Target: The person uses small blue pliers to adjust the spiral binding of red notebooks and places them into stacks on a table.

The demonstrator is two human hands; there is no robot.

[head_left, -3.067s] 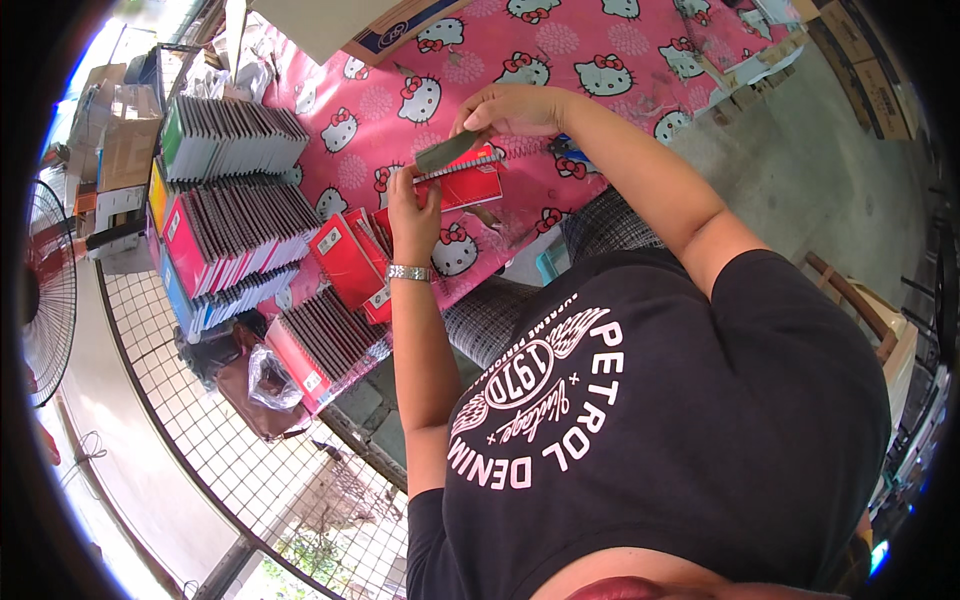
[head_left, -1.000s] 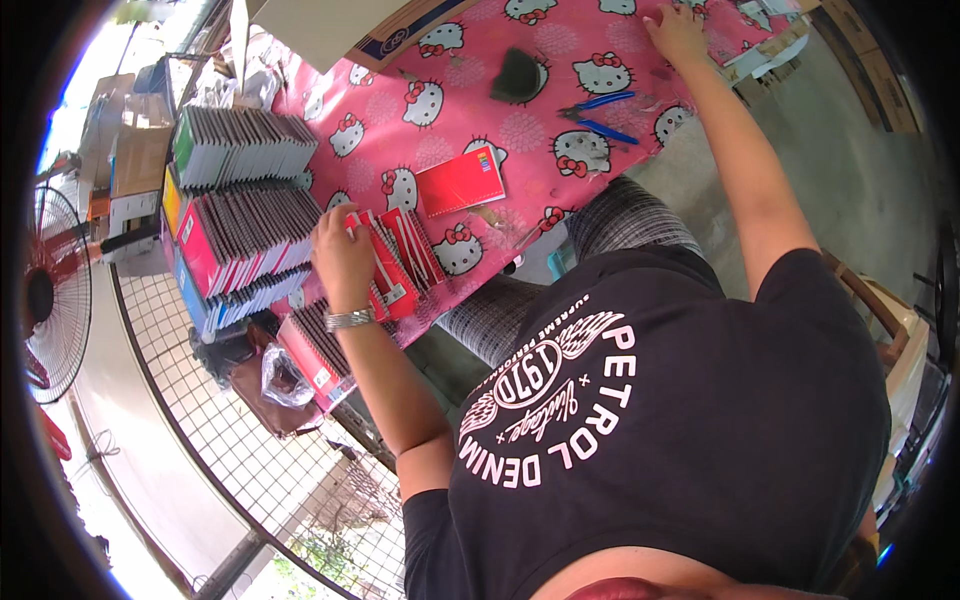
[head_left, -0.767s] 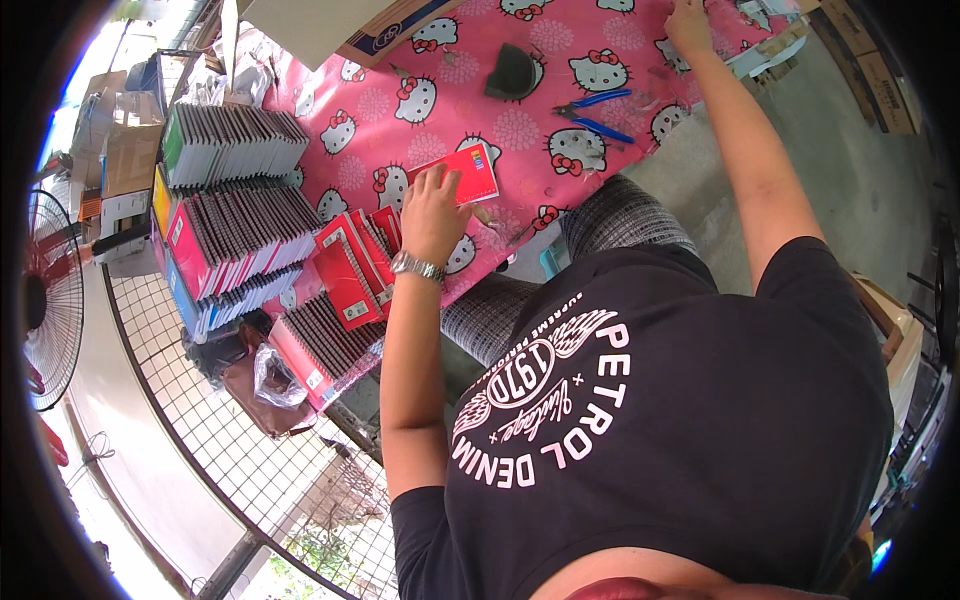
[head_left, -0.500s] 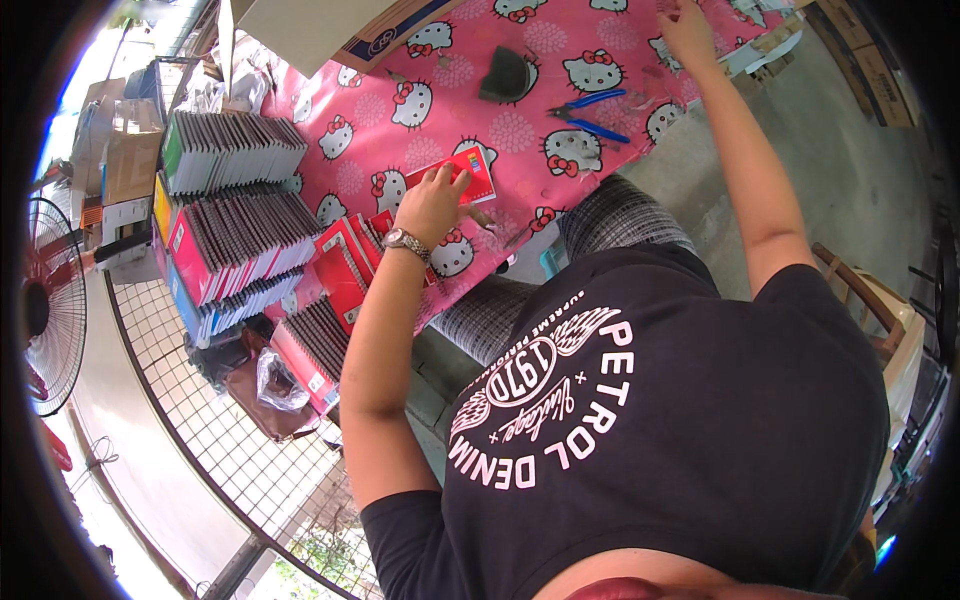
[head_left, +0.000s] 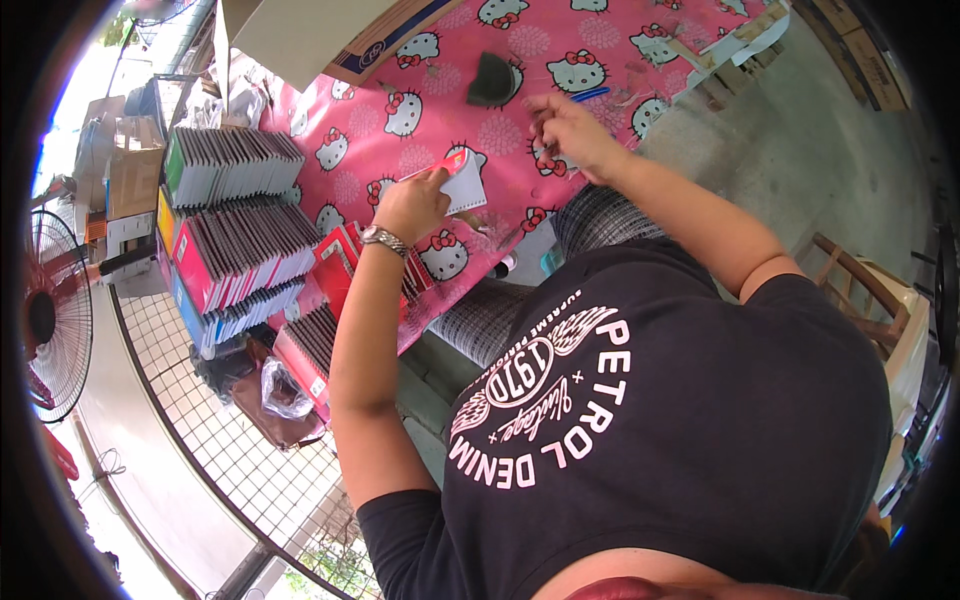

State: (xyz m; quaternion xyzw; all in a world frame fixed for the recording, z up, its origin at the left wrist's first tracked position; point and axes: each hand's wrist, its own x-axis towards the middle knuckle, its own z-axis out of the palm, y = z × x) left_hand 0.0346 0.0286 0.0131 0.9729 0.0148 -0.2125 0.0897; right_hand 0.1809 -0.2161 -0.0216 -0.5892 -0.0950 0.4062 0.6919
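My left hand [head_left: 412,207], with a metal-banded watch on the wrist, grips a small spiral notebook [head_left: 466,188] on the table. Its red cover is lifted, and a white page shows beneath. To the right, my right hand [head_left: 578,140] hovers over the table with fingers bent and apart; I see nothing held in it. Blue-handled pliers [head_left: 590,94] lie partly hidden behind that hand. A dark grey-green block-like piece [head_left: 492,80] rests farther back. Several red notebooks [head_left: 340,268] lie beside my left forearm.
Tall stacks of spiral notebooks [head_left: 245,240] stand at the left. More notebooks [head_left: 305,345] are below them, next to a brown bag [head_left: 268,405]. An open cardboard box [head_left: 320,40] occupies the table's back left. A fan [head_left: 50,310] stands at far left.
My right hand has come back from the table's far right edge toward the notebook, now covering most of the pliers. The notebook's red cover has been lifted, exposing a white page.
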